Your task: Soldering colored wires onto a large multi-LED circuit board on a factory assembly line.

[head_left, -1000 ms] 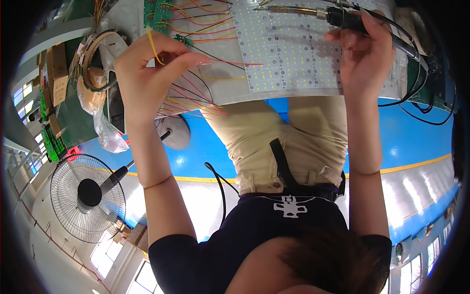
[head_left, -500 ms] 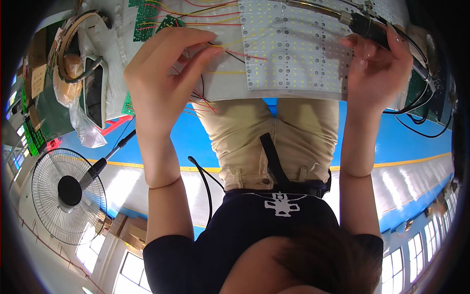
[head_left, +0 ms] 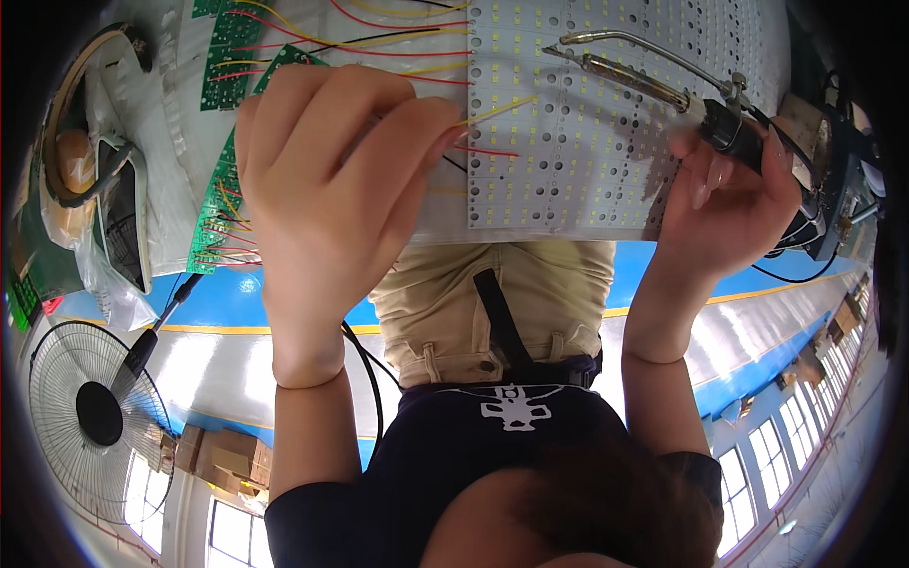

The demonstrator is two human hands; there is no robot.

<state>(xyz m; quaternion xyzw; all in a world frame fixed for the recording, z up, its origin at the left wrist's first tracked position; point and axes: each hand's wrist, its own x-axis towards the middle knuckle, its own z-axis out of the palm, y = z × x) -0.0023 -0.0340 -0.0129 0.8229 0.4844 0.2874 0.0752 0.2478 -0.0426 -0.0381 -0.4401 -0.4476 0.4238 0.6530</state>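
Observation:
My left hand (head_left: pixel 331 180) is closed, thumb and fingertips pinching a yellow wire (head_left: pixel 502 110) whose free end reaches over the left edge of a white LED board (head_left: pixel 587 180). Just below the pinch, a red wire (head_left: pixel 494 151) lies across the same edge. My right hand (head_left: pixel 729 194) grips a soldering iron (head_left: pixel 636 83) by its black handle; a thin curved metal tube (head_left: pixel 625 40) runs alongside it. The iron's tip points left above the board, apart from the yellow wire. Partly hidden behind my left hand are green circuit boards (head_left: pixel 210 232) with red and yellow wires.
More green circuit boards (head_left: pixel 227 57) lie at the far left, their wires running to the LED board. A roll of tape-like rings (head_left: pixel 71 180) and a dark-screened device (head_left: pixel 123 218) sit at the left edge. Black cables (head_left: pixel 805 275) hang at the right. A fan (head_left: pixel 99 414) stands lower left.
The whole view has shifted, with the table lower in it. My left hand has moved right to the LED board with the yellow wire. The iron's tip has come into fuller view.

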